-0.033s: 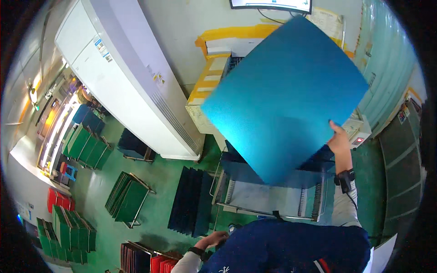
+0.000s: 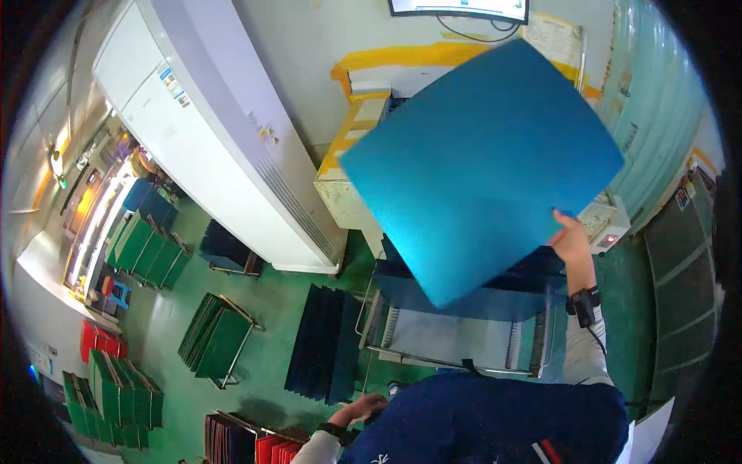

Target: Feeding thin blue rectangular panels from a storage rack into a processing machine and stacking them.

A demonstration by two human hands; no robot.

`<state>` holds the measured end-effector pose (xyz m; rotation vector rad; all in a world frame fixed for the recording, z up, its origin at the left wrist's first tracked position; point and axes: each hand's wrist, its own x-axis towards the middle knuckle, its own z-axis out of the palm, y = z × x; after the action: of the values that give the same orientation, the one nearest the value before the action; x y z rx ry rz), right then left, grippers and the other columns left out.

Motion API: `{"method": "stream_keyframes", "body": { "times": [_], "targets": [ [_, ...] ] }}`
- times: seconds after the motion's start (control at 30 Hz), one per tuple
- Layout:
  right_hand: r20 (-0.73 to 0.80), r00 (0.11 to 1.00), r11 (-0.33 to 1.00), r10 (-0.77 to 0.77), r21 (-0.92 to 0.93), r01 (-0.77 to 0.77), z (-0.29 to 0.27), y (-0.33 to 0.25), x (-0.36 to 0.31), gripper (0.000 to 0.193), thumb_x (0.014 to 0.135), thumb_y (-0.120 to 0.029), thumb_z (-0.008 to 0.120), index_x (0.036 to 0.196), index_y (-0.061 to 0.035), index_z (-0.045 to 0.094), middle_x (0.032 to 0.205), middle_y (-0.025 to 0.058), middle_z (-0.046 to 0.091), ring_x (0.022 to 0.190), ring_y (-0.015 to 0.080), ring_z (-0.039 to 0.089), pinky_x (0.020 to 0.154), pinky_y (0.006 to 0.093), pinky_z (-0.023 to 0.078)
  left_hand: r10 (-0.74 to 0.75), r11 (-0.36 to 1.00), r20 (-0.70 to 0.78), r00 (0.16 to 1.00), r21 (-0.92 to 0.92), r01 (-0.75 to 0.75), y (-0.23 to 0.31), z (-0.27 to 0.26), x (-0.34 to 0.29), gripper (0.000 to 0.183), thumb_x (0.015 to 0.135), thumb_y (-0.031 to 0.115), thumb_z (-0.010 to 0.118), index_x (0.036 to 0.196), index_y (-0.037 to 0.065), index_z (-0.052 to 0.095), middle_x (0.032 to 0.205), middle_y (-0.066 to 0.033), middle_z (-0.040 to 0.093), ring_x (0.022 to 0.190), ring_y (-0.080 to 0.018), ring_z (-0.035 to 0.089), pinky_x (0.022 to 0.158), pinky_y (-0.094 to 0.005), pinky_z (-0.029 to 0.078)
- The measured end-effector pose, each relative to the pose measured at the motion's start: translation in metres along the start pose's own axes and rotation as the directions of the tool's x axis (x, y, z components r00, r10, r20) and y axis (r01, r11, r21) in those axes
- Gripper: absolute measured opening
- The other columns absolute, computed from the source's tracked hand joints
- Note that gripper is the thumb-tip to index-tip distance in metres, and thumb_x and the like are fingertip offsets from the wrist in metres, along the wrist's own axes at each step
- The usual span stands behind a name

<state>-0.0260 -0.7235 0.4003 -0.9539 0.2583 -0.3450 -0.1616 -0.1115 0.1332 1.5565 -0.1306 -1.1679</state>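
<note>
My right hand (image 2: pixel 572 236) is raised and grips the lower right edge of a large square blue sheet (image 2: pixel 479 162). The sheet is held up tilted, one corner pointing down, and hides much of the machine behind it. Below it stands a metal cart (image 2: pixel 456 340) with more blue sheets lying on top. My left hand (image 2: pixel 363 408) hangs low by my body near the bottom edge, fingers loosely curled. Nothing shows in it, but it is too small to tell its state.
A tall white cabinet unit (image 2: pixel 201 131) leans across the left. A beige machine with yellow tape (image 2: pixel 352 174) stands behind the cart. On the green floor are racks of dark panels (image 2: pixel 321 344), green panels (image 2: pixel 216 336) and red panels (image 2: pixel 100 340). A monitor (image 2: pixel 460 8) hangs at the top.
</note>
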Motion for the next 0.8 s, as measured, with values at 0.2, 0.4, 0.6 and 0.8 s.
{"method": "stream_keyframes", "body": {
  "times": [0.2,0.4,0.6,0.8],
  "targets": [
    [-0.091,0.978,0.968,0.19,0.182,-0.171,-0.001,0.052,0.058,0.014,0.083,-0.011,0.073,0.086,-0.0102,0.059,0.083,0.0051,0.059,0.078,0.0223,0.055,0.08,0.0392,0.05,0.039,0.992,-0.301,0.953,0.127,-0.001,-0.043,0.01,0.011,0.035,0.094,0.034,0.062,0.106,0.002,0.065,0.095,-0.0115,0.069,0.086,-0.021,0.064,0.079,-0.0342,0.05],
    [-0.106,0.971,0.946,0.217,0.268,-0.182,-0.001,0.084,0.127,0.015,0.086,-0.009,0.07,0.095,-0.0086,0.057,0.092,0.006,0.059,0.083,0.0211,0.055,0.081,0.0379,0.049,0.035,0.916,-0.412,0.911,0.377,0.135,-0.044,0.021,0.007,0.045,0.09,0.045,0.064,0.098,0.002,0.069,0.09,-0.0163,0.07,0.087,-0.0265,0.069,0.076,-0.0382,0.052],
    [-0.068,0.976,0.928,0.205,0.331,-0.171,-0.005,0.117,0.193,0.017,0.089,-0.008,0.066,0.102,-0.009,0.056,0.101,0.0067,0.06,0.092,0.0219,0.056,0.086,0.0382,0.049,0.017,0.939,-0.589,0.808,0.288,0.19,-0.055,0.043,-0.005,0.042,0.09,0.043,0.065,0.095,0.002,0.068,0.088,-0.0165,0.07,0.085,-0.0272,0.069,0.074,-0.0383,0.052],
    [-0.01,0.976,0.916,0.22,0.345,-0.203,0.0,0.114,0.247,0.019,0.093,-0.013,0.062,0.108,-0.0037,0.055,0.103,0.0106,0.062,0.095,0.0257,0.061,0.083,0.0398,0.053,-0.004,0.874,-0.635,0.772,0.373,0.312,-0.067,0.048,-0.018,0.034,0.091,0.036,0.065,0.098,0.004,0.069,0.087,-0.0124,0.071,0.082,-0.0235,0.068,0.073,-0.0369,0.052]
  ]
}}
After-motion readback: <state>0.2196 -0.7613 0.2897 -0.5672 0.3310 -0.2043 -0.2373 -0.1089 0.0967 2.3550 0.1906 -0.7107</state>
